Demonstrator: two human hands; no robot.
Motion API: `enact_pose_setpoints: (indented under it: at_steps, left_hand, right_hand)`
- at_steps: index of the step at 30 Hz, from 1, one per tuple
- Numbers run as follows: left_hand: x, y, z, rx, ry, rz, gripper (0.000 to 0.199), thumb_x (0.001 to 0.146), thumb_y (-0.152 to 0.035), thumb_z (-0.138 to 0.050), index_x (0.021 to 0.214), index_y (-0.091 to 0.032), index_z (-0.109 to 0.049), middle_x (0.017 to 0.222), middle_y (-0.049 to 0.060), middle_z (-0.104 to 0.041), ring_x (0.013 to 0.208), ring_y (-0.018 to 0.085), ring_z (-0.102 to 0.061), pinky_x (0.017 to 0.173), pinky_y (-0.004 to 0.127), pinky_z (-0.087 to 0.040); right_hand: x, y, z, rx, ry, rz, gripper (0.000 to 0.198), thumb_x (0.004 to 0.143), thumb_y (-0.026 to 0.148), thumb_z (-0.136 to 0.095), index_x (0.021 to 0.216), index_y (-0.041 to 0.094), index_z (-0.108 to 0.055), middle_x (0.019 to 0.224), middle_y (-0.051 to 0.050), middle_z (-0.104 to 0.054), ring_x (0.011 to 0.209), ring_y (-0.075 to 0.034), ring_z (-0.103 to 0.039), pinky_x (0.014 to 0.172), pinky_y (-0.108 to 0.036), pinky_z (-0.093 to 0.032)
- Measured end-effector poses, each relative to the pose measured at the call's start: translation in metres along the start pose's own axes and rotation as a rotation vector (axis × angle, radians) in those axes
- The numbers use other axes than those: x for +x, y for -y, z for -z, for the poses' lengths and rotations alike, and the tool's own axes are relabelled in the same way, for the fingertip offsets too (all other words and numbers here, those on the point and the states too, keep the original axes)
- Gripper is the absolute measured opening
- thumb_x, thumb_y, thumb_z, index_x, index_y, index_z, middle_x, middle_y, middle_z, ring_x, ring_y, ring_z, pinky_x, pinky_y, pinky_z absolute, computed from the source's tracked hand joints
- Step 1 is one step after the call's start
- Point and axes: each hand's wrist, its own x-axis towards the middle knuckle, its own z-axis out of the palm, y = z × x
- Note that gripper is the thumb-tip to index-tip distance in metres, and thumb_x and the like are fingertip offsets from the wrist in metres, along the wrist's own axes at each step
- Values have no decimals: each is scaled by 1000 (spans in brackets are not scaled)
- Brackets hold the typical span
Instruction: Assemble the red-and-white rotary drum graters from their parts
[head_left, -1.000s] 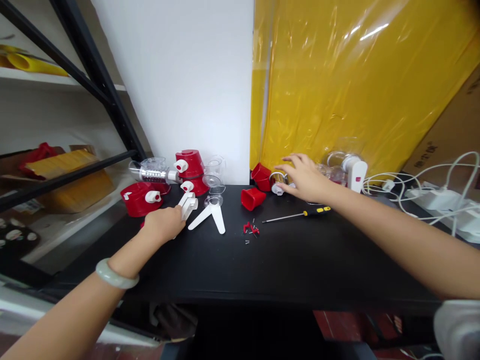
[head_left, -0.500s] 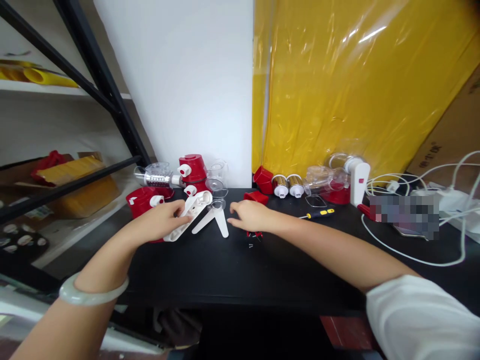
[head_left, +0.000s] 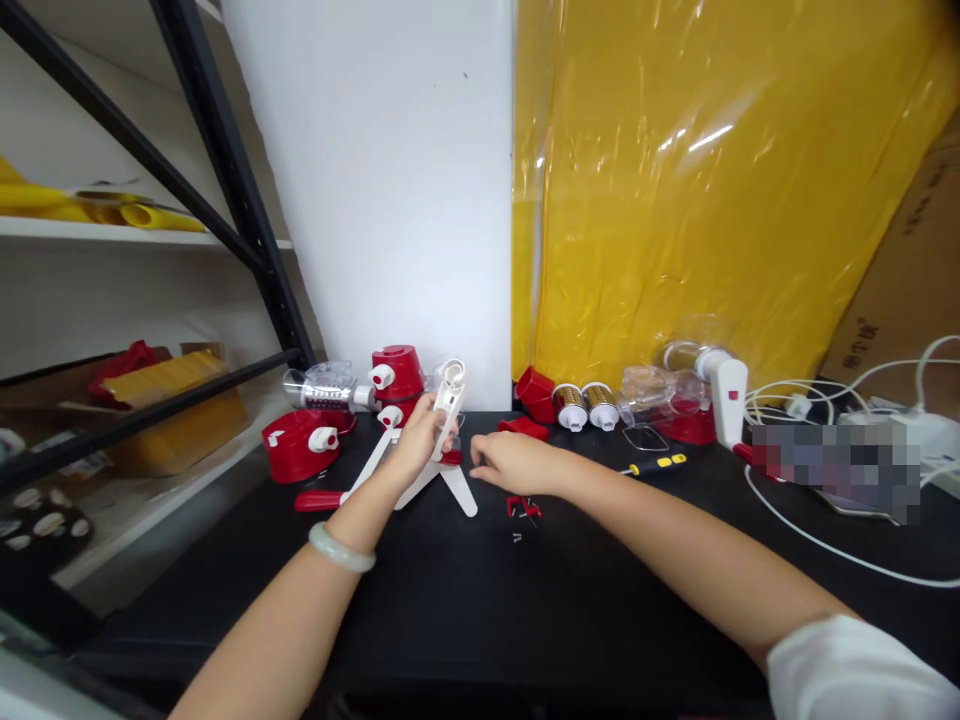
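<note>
My left hand is closed around a hollow white plastic shell, holding it upright with its ring-shaped end on top. Just to the right, my right hand hovers with loosely bent fingers, and nothing shows in it. Below the shell, a white two-legged stand part lies on the black table. A crank handle with a red grip and white arm lies partly behind my left forearm. Small red pieces and tiny screws lie below my right hand.
Red housings stand at the left back beside a clear-and-metal drum part. Two grater drums, a yellow-black screwdriver and an assembled grater are to the right. White cables lie at far right; a black rack bounds the left.
My left hand has moved right and raised the white shell upright, uncovering the red-gripped crank handle. My right hand stays near the stand part, its fingers slightly more curled. The view has tilted upward.
</note>
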Motion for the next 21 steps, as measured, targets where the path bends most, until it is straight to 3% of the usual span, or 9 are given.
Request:
enact_pose_setpoints:
  at_steps: [3,5,8,10,16,21]
  left_hand:
    - [-10,8,-3,71,33,-22,21,83,-42,-46,91,-23,-42,57,-7,-55,38,10,-47,41,22,-34]
    - [-17,8,-5,182,-22,-90,29,84,-49,-51,93,-23,-44,60,-6,-55,41,11,-49,43,24,-37]
    - [-22,8,-7,425,-152,-270,44,76,-50,-68,103,-24,-46,80,-1,-64,66,17,-64,60,28,-48]
    - [-23,11,-9,516,-172,-359,48,76,-48,-71,109,-24,-46,92,2,-66,80,20,-66,70,30,-50]
    - [-25,24,-14,327,-15,-474,36,86,-48,-60,105,-19,-48,86,2,-63,59,12,-61,58,26,-50]
    - [-23,28,-13,274,3,-475,30,92,-47,-53,100,-18,-52,81,0,-61,55,9,-58,54,23,-48]
  right_hand:
    - [-20,-11,16,0,120,51,6,86,21,-57,86,19,-63,91,-5,-71,79,-17,-65,68,-25,-43]
    - [-29,-15,20,-78,274,-27,7,81,16,-60,82,20,-66,80,-4,-71,67,-16,-62,57,-25,-39]
    - [-36,-14,23,-202,332,-116,8,75,14,-64,79,19,-69,71,-4,-69,56,-16,-57,50,-26,-33]
    - [-38,-11,26,-226,359,-131,9,74,14,-65,80,18,-71,69,-5,-68,54,-16,-56,49,-26,-32]
    - [-37,-11,27,-226,544,-82,31,71,31,-74,97,15,-72,84,-6,-70,64,-17,-58,50,-26,-34]
    - [-33,-18,16,-218,567,-34,25,74,26,-70,96,13,-71,82,-5,-69,63,-15,-57,51,-25,-34]
